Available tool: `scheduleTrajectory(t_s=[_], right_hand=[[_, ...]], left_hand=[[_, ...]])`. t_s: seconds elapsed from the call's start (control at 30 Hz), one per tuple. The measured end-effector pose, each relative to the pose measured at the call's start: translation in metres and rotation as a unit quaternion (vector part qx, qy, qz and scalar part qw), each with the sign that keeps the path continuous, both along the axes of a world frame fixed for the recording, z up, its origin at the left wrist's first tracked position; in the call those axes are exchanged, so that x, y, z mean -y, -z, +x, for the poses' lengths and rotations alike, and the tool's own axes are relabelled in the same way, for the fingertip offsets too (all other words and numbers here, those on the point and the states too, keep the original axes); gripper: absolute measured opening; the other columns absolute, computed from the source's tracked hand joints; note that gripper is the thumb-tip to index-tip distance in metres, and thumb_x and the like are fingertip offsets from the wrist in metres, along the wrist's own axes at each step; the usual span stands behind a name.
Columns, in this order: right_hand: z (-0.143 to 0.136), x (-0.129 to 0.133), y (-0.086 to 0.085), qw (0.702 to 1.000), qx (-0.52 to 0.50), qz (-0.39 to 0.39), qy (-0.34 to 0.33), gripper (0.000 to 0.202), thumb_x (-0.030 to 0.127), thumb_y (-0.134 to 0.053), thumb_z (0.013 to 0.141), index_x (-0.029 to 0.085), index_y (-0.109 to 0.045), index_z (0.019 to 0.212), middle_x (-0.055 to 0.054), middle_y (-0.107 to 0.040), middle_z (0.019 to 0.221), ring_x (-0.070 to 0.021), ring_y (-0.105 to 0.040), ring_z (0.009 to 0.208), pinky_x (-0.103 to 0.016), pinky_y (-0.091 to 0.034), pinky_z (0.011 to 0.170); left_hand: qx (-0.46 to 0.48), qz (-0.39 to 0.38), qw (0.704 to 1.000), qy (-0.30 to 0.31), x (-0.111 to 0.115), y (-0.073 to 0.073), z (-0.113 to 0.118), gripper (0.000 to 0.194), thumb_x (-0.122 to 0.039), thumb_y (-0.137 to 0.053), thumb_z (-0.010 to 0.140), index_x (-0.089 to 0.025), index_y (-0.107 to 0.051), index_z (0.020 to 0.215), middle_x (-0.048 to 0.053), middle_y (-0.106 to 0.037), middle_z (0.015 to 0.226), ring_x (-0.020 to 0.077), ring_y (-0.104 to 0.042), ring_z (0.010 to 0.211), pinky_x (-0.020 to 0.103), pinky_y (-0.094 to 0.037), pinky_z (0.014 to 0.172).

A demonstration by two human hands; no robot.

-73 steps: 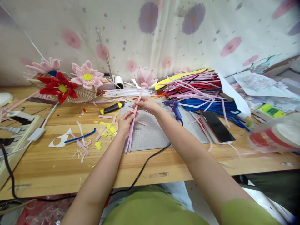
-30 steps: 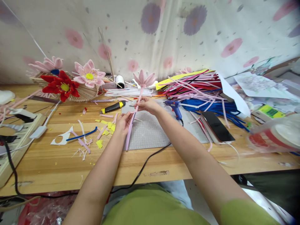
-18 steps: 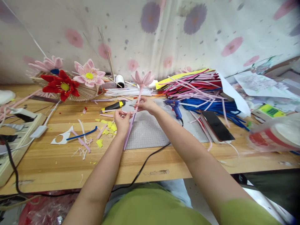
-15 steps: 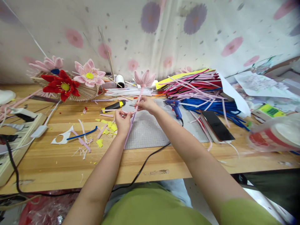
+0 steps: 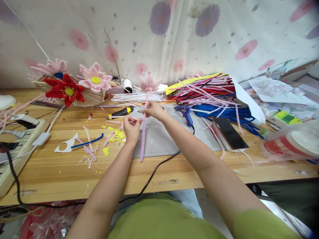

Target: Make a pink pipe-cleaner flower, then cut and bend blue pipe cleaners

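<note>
A pink pipe-cleaner flower (image 5: 149,83) stands nearly upright before me, its long stem (image 5: 143,142) reaching down over the grey cutting mat (image 5: 161,142). My right hand (image 5: 155,110) is closed on the stem below the petals, thumb and fingertips pinching it. Just to the left, my left hand (image 5: 131,128) pinches a thin pink strip (image 5: 136,118) that runs to the stem at the right fingertips. How the strip meets the stem is partly hidden by the fingers.
A blue glue gun (image 5: 184,113) lies right of my hands, its black cord crossing the table front. A utility knife (image 5: 121,113), yellow scraps (image 5: 106,151) and finished flowers (image 5: 68,91) are leftward. Pipe-cleaner bundles (image 5: 209,88), a phone (image 5: 231,132) and a plastic tub (image 5: 291,142) are rightward.
The flower head has shifted slightly left and turned. The stem's lower end has swung right, so the stem hangs straighter. Both hands stay almost in place, still pinching.
</note>
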State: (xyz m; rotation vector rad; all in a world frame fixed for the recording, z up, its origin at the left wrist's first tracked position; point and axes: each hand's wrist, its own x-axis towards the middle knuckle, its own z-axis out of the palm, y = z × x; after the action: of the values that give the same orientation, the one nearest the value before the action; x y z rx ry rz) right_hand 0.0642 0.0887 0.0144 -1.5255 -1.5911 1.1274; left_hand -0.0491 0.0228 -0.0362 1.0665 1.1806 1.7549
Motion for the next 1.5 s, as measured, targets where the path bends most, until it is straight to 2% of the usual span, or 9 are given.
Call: scheduleTrajectory(t_s=[0.23,0.4,0.53,0.63,0.73,0.83,0.97,1.2,1.5], right_hand=[[-0.008,0.003,-0.009,0.988,0.152,0.025,0.025,0.023,0.023,-0.066,0.069,0.018,-0.043,0.068,-0.003,-0.065,0.070,-0.0168,-0.066,0.069,-0.030,-0.051,0.068],[-0.014,0.001,-0.014,0.982,0.184,0.019,0.037,0.020,0.022,-0.065,0.068,0.018,-0.046,0.071,-0.006,-0.065,0.079,-0.0200,-0.065,0.080,-0.032,-0.051,0.073],[-0.016,0.000,-0.013,0.990,0.133,-0.004,0.041,0.023,0.019,-0.066,0.066,0.018,-0.044,0.072,-0.005,-0.063,0.073,-0.0206,-0.065,0.074,-0.035,-0.052,0.070],[-0.009,0.002,-0.014,0.999,-0.004,-0.051,0.004,0.019,0.014,-0.063,0.070,0.017,-0.044,0.073,-0.003,-0.061,0.069,-0.0165,-0.063,0.066,-0.035,-0.054,0.069],[0.006,0.006,-0.016,0.972,-0.192,-0.109,-0.084,0.019,0.008,-0.062,0.071,0.016,-0.045,0.077,-0.002,-0.063,0.073,-0.0117,-0.063,0.067,-0.032,-0.054,0.073],[0.019,0.008,-0.016,0.943,-0.281,-0.126,-0.130,0.021,0.006,-0.064,0.070,0.015,-0.048,0.081,-0.002,-0.066,0.074,-0.0097,-0.063,0.069,-0.028,-0.053,0.076],[0.023,0.009,-0.014,0.950,-0.278,-0.107,-0.095,0.015,0.005,-0.062,0.072,0.013,-0.050,0.077,-0.002,-0.066,0.067,-0.0091,-0.063,0.063,-0.026,-0.053,0.071],[0.016,0.010,-0.012,0.972,-0.216,-0.082,-0.045,0.015,0.007,-0.062,0.073,0.012,-0.049,0.069,-0.002,-0.065,0.062,-0.0073,-0.060,0.052,-0.023,-0.053,0.062],[0.008,0.003,-0.005,0.991,-0.133,-0.028,-0.003,0.032,0.013,-0.069,0.068,0.017,-0.038,0.063,0.003,-0.056,0.046,-0.0084,-0.055,0.043,-0.021,-0.050,0.047]], left_hand=[[-0.021,-0.024,0.999,-0.014,-0.003,0.001,0.002,0.039,-0.012,-0.066,0.060,-0.021,-0.031,0.075,-0.008,-0.051,0.060,0.0072,-0.057,0.055,0.021,-0.047,0.060],[-0.034,-0.022,0.999,-0.026,-0.001,-0.001,0.007,0.046,-0.007,-0.067,0.057,-0.022,-0.029,0.079,-0.004,-0.051,0.076,0.0089,-0.060,0.069,0.022,-0.049,0.064],[-0.060,-0.008,0.997,-0.048,0.000,0.002,0.009,0.046,-0.005,-0.067,0.056,-0.022,-0.032,0.080,-0.004,-0.047,0.080,0.0073,-0.056,0.071,0.021,-0.049,0.064],[0.004,0.001,1.000,-0.014,-0.002,0.001,0.007,0.046,-0.008,-0.068,0.056,-0.022,-0.031,0.080,-0.005,-0.047,0.079,0.0075,-0.056,0.068,0.025,-0.050,0.067],[0.119,-0.035,0.992,0.038,-0.003,-0.001,0.005,0.050,-0.011,-0.071,0.052,-0.022,-0.030,0.078,-0.006,-0.049,0.078,0.0081,-0.058,0.067,0.030,-0.052,0.072],[0.186,-0.072,0.977,0.076,-0.003,-0.004,0.004,0.051,-0.012,-0.073,0.049,-0.021,-0.031,0.076,-0.006,-0.051,0.075,0.0079,-0.058,0.067,0.032,-0.052,0.075],[0.175,-0.048,0.980,0.079,-0.002,-0.005,0.006,0.051,-0.014,-0.075,0.048,-0.021,-0.033,0.077,-0.006,-0.052,0.076,0.0075,-0.057,0.068,0.032,-0.053,0.074],[0.046,0.023,0.997,0.054,-0.001,-0.002,0.005,0.047,-0.017,-0.073,0.055,-0.021,-0.032,0.078,-0.005,-0.049,0.079,0.0060,-0.056,0.068,0.030,-0.053,0.074],[-0.016,0.037,0.996,0.079,0.002,0.004,0.007,0.034,-0.014,-0.063,0.065,-0.022,-0.033,0.081,-0.003,-0.050,0.082,0.0081,-0.060,0.071,0.026,-0.053,0.069]])
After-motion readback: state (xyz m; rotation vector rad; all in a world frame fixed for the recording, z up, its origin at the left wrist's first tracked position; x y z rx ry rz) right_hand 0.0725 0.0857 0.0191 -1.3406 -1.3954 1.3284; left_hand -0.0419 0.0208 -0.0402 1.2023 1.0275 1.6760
